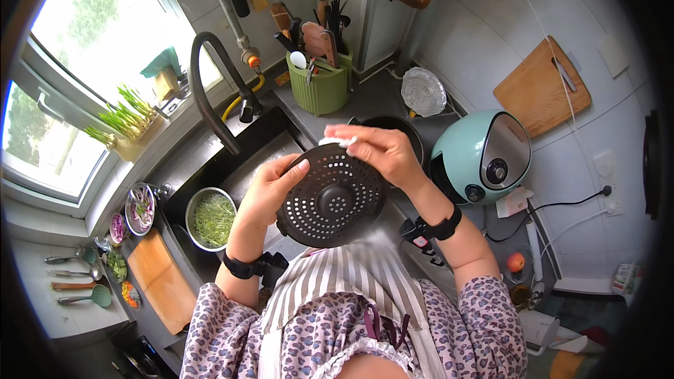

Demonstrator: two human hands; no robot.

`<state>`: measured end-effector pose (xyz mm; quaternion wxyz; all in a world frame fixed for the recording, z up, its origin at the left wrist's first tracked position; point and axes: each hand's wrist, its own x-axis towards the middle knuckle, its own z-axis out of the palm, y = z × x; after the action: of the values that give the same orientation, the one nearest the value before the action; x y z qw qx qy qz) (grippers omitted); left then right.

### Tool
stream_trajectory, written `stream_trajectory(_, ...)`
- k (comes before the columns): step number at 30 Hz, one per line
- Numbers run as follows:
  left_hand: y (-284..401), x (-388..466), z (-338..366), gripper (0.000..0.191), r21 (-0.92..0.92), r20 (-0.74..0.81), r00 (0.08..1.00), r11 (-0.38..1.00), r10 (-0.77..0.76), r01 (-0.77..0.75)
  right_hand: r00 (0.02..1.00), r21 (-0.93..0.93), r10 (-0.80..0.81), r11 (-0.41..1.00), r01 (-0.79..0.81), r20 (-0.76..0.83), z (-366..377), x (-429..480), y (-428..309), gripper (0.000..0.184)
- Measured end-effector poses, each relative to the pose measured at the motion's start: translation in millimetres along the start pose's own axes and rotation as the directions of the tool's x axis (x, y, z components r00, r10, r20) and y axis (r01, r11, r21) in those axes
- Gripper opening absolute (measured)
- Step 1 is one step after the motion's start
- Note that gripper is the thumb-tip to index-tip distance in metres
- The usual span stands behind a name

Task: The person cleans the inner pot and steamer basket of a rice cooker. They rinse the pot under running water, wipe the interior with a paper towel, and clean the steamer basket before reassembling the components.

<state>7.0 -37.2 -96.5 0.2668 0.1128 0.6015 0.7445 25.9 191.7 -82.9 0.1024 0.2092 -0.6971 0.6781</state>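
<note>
My left hand [268,185] grips the left rim of a round, dark perforated plate [333,223], its thumb on the face and the fingers out of sight behind. The plate is tilted in front of my striped apron [337,273] and has a raised centre with rings of holes. At its upper rim, my right hand [382,150] pinches a crumpled white tissue or cloth [339,142] against the edge. Behind the plate, the dark sink [266,160] is partly hidden.
A metal pot of shredded greens [213,221] stands left by the sink, under a black faucet [197,84]. A mint air fryer [463,147] is close on the right, beside a dark pan [416,134]. A green utensil holder [318,89] is behind; a wooden cutting board [160,279] lies left.
</note>
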Motion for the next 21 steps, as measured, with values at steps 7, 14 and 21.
stream_trajectory(7, -13, 6, -8, 0.033, -0.17, -0.021, 0.999, 0.985, -0.039, 0.035, 0.957, 0.765, 0.288, 0.612, -0.201, 0.021, -18, 11, 18, 0.039)
stream_trajectory(14, -19, 6, -7, 0.033, -0.198, -0.023, 0.997, 0.978, -0.072, 0.066, 0.946, 0.536, 0.301, 0.782, -0.319, 0.123, -15, 13, 13, 0.038)
stream_trajectory(21, -20, 6, -2, 0.032, -0.239, -0.016, 0.993, 0.965, -0.118, 0.111, 0.949, -0.617, -0.168, 0.727, 0.302, 0.267, 0, 11, 8, 0.029)
